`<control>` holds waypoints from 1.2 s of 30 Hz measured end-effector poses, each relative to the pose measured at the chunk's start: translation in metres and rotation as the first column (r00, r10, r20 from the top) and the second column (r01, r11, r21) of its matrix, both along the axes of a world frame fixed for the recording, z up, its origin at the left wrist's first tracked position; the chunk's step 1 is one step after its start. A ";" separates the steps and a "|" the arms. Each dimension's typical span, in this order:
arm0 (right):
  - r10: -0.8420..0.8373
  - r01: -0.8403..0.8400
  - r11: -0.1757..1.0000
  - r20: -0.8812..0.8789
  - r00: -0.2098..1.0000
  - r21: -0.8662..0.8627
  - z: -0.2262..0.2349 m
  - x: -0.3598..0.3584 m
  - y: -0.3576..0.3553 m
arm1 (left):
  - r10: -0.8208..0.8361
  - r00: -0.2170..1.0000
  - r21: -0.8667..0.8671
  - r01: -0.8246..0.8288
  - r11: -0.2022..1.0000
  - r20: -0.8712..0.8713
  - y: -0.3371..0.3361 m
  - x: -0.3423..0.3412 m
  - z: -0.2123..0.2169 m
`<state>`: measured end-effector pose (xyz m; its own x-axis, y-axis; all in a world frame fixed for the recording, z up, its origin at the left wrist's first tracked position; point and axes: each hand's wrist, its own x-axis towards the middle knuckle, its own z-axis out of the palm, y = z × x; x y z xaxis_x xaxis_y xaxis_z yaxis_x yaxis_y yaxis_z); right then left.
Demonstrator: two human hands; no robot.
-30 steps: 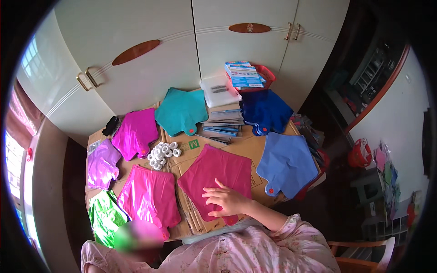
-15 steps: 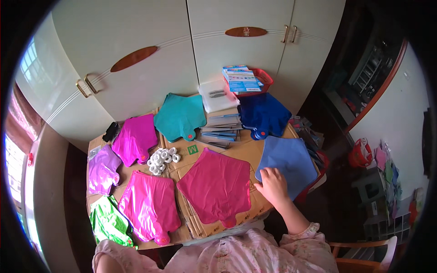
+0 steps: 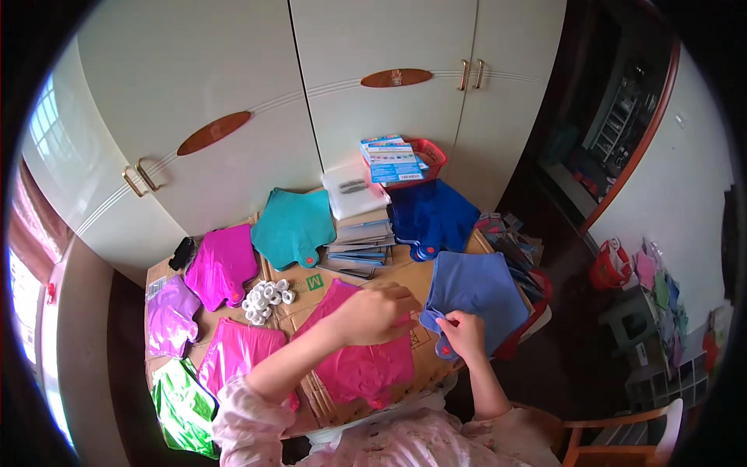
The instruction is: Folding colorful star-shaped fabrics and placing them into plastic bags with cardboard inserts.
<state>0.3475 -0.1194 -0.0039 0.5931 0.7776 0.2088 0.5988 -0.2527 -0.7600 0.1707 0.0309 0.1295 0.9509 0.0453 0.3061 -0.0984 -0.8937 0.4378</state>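
Right hand: the right hand is pinching the near corner of the light blue foil piece, at 4 o'clock on the counter.
Left hand: the left hand is reaching across the pink foil piece, fingers curled loosely, holding nothing that I can make out, seemingly to help at that corner.

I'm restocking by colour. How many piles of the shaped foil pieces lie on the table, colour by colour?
Teal pile: 1
Dark blue pile: 1
Light blue pile, at the fingers of the right hand: 1
Magenta or pink piles: 3
Lilac pile: 1
Green pile: 1
Total: 8 piles
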 end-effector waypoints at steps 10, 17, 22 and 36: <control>-0.006 0.002 1.000 -0.217 0.976 -0.018 0.011 0.007 -0.002 | -0.004 0.996 0.089 0.012 0.996 -0.089 0.001 0.063 -0.091; 0.071 0.013 0.990 -0.575 0.815 0.140 -0.014 0.020 -0.004 | -0.076 0.988 0.153 0.096 0.984 -0.132 0.005 0.060 -0.113; 0.130 0.263 0.924 -0.876 0.465 0.277 0.009 0.039 -0.018 | -0.065 0.989 0.350 0.108 0.930 -0.134 -0.005 0.059 -0.111; -0.087 0.701 0.478 -0.766 0.637 0.529 0.076 0.320 -0.149 | -0.105 0.984 0.310 0.146 0.939 -0.147 -0.003 0.059 -0.120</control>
